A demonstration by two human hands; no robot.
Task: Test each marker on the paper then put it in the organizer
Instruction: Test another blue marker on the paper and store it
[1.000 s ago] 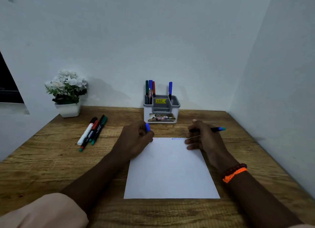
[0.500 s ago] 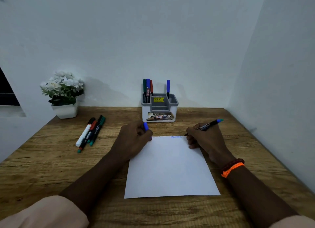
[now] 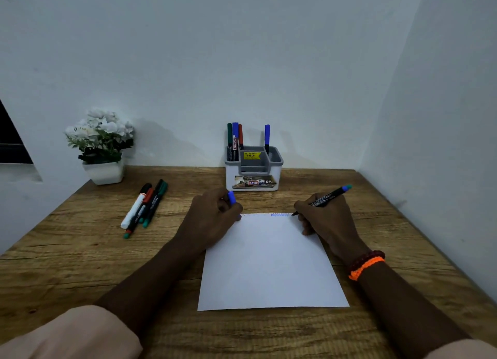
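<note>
A white sheet of paper lies on the wooden desk, with a short blue scribble along its far edge. My right hand grips an uncapped black marker with a blue end, its tip at the paper's far right corner beside the scribble. My left hand rests on the paper's far left corner, closed on the blue cap. The grey-and-white organizer stands at the back, holding several markers. Several more markers lie on the desk to the left.
A white pot of white flowers stands at the back left corner. Walls close the desk at the back and on the right. Red and orange bracelets circle my right wrist.
My right hand has tilted the marker from lying flat to a writing angle and brought its tip down to the paper's far edge. My left hand has stayed put with the cap.
</note>
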